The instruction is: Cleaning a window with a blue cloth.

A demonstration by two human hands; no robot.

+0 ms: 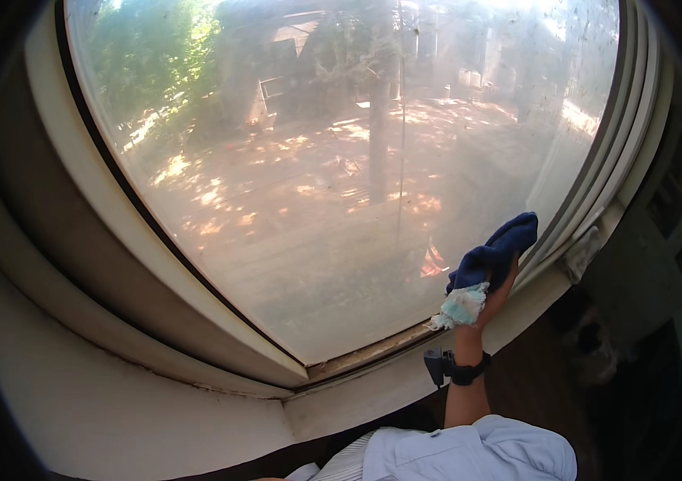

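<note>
My right hand (pixel 500 294) holds a dark blue cloth (pixel 491 255) against the lower right part of a hazy window pane (pixel 317 240). A white and pale-green frayed piece of cloth (pixel 464 305) hangs from the same bundle, near the pane's lower edge. The fingers are mostly hidden by the blue cloth. A black strap with a small dark device (pixel 466 368) is round the wrist. My left hand is out of view; only a bit of skin shows at the bottom edge, below the light blue sleeve.
A pale window frame (pixel 197 300) with a black seal runs along the left. The dirty bottom track (pixel 371 355) meets a white sill (pixel 353 406). Frame rails (pixel 611 162) curve up the right side, with a whitish latch-like piece (pixel 582 255) beside them.
</note>
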